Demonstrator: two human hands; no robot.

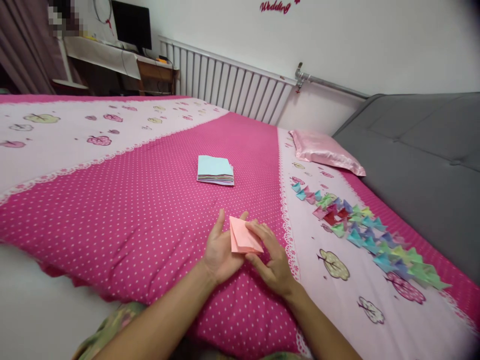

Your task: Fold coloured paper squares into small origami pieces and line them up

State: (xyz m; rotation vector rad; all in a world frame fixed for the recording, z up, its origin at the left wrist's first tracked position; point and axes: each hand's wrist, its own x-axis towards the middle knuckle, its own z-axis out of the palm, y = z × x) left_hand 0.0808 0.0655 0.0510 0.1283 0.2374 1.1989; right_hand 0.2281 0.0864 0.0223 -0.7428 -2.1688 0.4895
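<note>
A folded square of salmon-pink origami paper [243, 237] lies over the fingers of my left hand [222, 252]. That hand is palm up, its thumb sticking out to the side and its fingers stretched beneath the paper. From the right, my right hand [273, 257] grips the paper's edge, fingers on top and thumb at the lower corner. One flap of the paper stands slightly apart on its left side. Beyond my hands, a stack of coloured paper sheets [215, 170] rests on the bed, a pale blue sheet uppermost.
To the right, rows of small folded paper pieces [362, 225] in several colours spread across the bedspread [150, 215]. A pink satin pillow [326, 151] lies by the grey headboard [416, 145]. At the back left stand a desk [101, 57] and a monitor [132, 26].
</note>
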